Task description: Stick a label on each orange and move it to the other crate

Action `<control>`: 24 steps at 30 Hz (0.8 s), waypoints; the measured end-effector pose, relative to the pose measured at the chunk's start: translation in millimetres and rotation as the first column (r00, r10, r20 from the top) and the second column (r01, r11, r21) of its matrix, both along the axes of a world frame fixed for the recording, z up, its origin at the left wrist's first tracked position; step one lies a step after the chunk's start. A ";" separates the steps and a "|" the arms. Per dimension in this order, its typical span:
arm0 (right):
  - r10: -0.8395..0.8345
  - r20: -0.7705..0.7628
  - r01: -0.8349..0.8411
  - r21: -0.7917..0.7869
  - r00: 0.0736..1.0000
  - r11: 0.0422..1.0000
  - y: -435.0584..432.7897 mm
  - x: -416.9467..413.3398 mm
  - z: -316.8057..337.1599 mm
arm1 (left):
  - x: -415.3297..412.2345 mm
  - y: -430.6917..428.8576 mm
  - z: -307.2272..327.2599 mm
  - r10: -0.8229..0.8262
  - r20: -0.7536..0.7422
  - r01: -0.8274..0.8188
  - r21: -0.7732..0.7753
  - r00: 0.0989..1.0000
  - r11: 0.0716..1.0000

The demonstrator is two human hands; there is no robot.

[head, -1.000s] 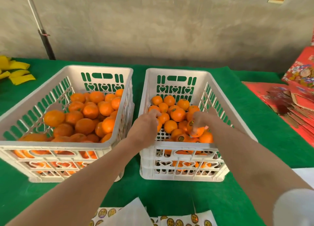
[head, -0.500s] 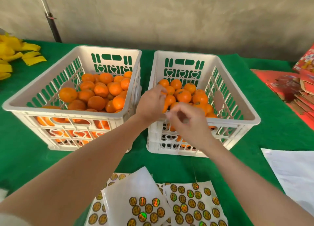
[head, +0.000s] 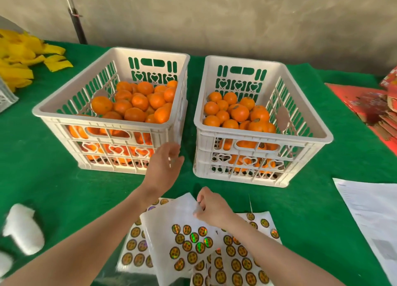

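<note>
A green tabletop (head: 64, 189) seen from above, with two bare forearms reaching in from the bottom edge. Far to the left of the left hand (head: 165, 167) lie yellow strips (head: 17, 60), and nearer the viewer a white fluffy lump (head: 23, 230), blurred. Just beyond and left of that hand stands the left crate (head: 96, 121), white slotted plastic, heaped with oranges (head: 139, 102). The left hand hovers by the crate's near right corner, its fingers loosely curved and apart and gripping nothing; it is motion-blurred.

Below it, nearest the viewer, lie overlapping label sheets (head: 187, 238) dotted with round shiny labels. The right hand (head: 212, 208) rests on the upper edge of the topmost sheet, fingers curled and pinching at it; whether a label is between the fingertips cannot be made out.

Beyond the right hand stands the right crate (head: 257, 136), beside the first but apart from it, holding a lower pile of oranges (head: 239, 113). Right of the right hand lies white printed paper (head: 369, 210), and farther back red cartons (head: 369, 105).
</note>
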State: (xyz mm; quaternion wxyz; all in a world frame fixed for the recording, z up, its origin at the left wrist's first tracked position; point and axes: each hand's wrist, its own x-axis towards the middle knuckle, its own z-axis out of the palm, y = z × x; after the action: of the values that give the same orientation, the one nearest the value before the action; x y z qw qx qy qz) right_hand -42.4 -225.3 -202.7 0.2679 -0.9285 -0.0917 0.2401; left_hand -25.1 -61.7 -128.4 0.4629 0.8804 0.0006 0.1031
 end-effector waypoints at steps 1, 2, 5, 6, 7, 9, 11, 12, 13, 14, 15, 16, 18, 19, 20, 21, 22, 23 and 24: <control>-0.047 0.016 0.046 0.045 0.999 0.998 -1.1 0.0 0.0 | -1.7 5.5 -7.6 0.005 -0.089 -0.002 0.038 0.996 0.999; -0.100 0.030 0.096 0.103 0.995 0.990 -2.9 0.3 1.4 | -3.0 10.3 -14.6 0.003 -0.187 0.013 0.085 0.982 0.996; -0.187 0.038 0.168 0.295 0.982 0.941 -8.4 3.7 16.0 | -4.9 18.2 -28.7 -0.057 -0.462 0.110 0.088 0.885 0.990; -0.198 0.025 0.176 0.361 0.980 0.916 -9.8 5.5 22.6 | -4.6 18.6 -30.5 -0.097 -0.513 0.135 0.036 0.853 0.990; -0.211 0.011 0.188 0.419 0.977 0.888 -11.3 7.3 29.5 | -3.6 18.6 -31.1 -0.132 -0.536 0.145 -0.019 0.834 0.989; -0.249 -0.011 0.219 0.509 0.969 0.832 -16.1 10.4 43.2 | 0.6 18.7 -29.1 -0.155 -0.536 0.125 -0.094 0.830 0.988; -0.260 -0.044 0.237 0.580 0.964 0.779 -23.4 11.6 55.2 | 7.1 20.0 -24.4 -0.116 -0.520 0.074 -0.101 0.846 0.992; -0.252 -0.065 0.240 0.605 0.965 0.759 -27.3 11.1 60.7 | 10.9 20.9 -21.6 -0.094 -0.514 0.045 -0.108 0.853 0.993; -0.243 -0.085 0.242 0.619 0.966 0.747 -31.3 10.0 66.1 | 13.8 21.3 -17.4 -0.081 -0.506 0.018 -0.129 0.859 0.992; -0.237 -0.099 0.246 0.628 0.966 0.738 -34.9 8.6 70.9 | 16.2 21.6 -12.9 -0.075 -0.498 -0.005 -0.156 0.864 0.988; -0.234 -0.110 0.250 0.633 0.966 0.732 -38.2 7.5 75.1 | 17.9 21.8 -8.1 -0.075 -0.488 -0.017 -0.182 0.870 0.983; -0.231 -0.116 0.251 0.636 0.966 0.730 -40.9 6.5 78.3 | 19.6 21.8 -4.5 -0.076 -0.476 -0.021 -0.195 0.876 0.981; -0.223 -0.120 0.248 0.631 0.967 0.735 -44.2 5.5 82.9 | 21.5 20.8 0.4 -0.082 -0.459 -0.013 -0.200 0.885 0.980; -0.222 -0.122 0.249 0.624 0.967 0.741 -44.8 5.2 83.8 | 21.9 19.8 2.2 -0.084 -0.453 -0.008 -0.197 0.887 0.980; -0.222 -0.122 0.250 0.614 0.967 0.749 -44.8 4.9 83.8 | 22.0 18.6 3.7 -0.083 -0.452 -0.008 -0.196 0.888 0.981; -0.224 -0.121 0.251 0.600 0.967 0.759 -44.2 4.4 83.5 | 22.1 17.1 4.9 -0.084 -0.455 -0.010 -0.199 0.887 0.980; -0.228 -0.116 0.252 0.588 0.967 0.769 -43.2 3.7 83.2 | 22.4 15.9 5.3 -0.085 -0.459 -0.012 -0.206 0.884 0.979; -0.236 -0.109 0.255 0.581 0.966 0.773 -42.3 3.2 82.8 | 22.9 14.9 5.6 -0.089 -0.462 -0.009 -0.207 0.883 0.978; -0.244 -0.103 0.257 0.582 0.964 0.771 -41.8 2.7 82.2 | 23.6 13.9 5.6 -0.093 -0.465 -0.003 -0.202 0.881 0.979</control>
State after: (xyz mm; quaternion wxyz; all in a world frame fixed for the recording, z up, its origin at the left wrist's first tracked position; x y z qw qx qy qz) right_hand -39.7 -267.0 -120.5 0.5737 -0.8002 -0.0343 0.1716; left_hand -1.5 -47.8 -122.8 0.5358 0.8286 0.1030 -0.1255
